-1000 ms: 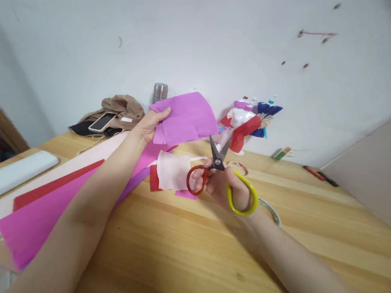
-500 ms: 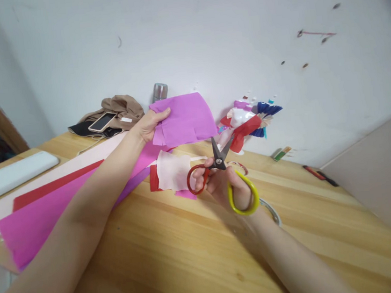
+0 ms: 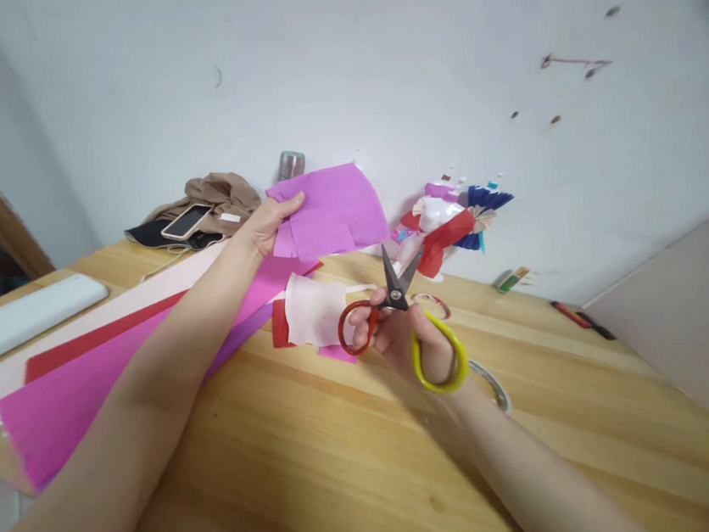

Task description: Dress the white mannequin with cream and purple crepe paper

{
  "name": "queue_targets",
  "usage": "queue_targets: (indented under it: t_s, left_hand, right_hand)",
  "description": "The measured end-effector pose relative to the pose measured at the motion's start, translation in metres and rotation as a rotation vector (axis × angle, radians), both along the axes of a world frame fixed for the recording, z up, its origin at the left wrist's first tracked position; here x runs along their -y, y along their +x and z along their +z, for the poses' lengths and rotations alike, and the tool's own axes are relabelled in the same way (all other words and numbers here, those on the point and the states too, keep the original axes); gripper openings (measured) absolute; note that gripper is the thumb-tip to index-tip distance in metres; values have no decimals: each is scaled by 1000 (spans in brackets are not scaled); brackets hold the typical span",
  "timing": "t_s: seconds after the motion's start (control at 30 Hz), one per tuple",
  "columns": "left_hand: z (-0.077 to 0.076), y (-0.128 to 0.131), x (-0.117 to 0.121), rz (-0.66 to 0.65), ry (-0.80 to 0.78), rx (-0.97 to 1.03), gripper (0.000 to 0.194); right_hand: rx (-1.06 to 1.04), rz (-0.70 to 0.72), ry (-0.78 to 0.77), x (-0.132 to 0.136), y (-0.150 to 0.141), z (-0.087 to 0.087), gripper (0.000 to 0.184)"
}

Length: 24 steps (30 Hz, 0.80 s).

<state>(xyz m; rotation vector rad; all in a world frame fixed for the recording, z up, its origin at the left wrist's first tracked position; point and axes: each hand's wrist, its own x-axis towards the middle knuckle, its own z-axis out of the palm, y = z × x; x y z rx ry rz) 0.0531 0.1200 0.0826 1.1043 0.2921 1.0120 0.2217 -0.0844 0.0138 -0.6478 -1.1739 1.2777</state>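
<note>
My left hand (image 3: 274,222) pinches a purple-pink sheet of crepe paper (image 3: 335,210) by its left end, holding it up above the table. The sheet's right edge is curved. My right hand (image 3: 411,341) grips a pair of scissors (image 3: 395,295) with one red and one yellow handle. Their blades are spread and point up, just below the sheet's lower right corner; I cannot tell whether they touch it. On the table under the sheet lie a pale pink cut piece (image 3: 316,309) and a red piece (image 3: 280,326) partly beneath it.
Long pink paper sheets (image 3: 74,392) stretch across the left of the wooden table (image 3: 327,474). A white power bank (image 3: 27,316), a phone (image 3: 186,221) on brown cloth (image 3: 228,197) and a metal flask (image 3: 291,164) lie beyond. Paper flowers (image 3: 443,226), a tape roll (image 3: 491,385) and a cutter (image 3: 582,319) are rightward.
My left hand and the purple-pink sheet have shifted slightly up and left. The scissors have moved a little left, with their blades still apart.
</note>
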Motion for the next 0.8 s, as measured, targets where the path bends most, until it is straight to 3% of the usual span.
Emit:
queue_targets:
  t_s: [0.47,0.8]
  left_hand:
    - [-2,0,-2,-24,56,-9,36]
    - [-6,-1,-4,-86,46,64,20]
  right_hand:
    - [4,36,-10,-1,2,-1,45]
    - [14,-54,-31,0,-2,2,47]
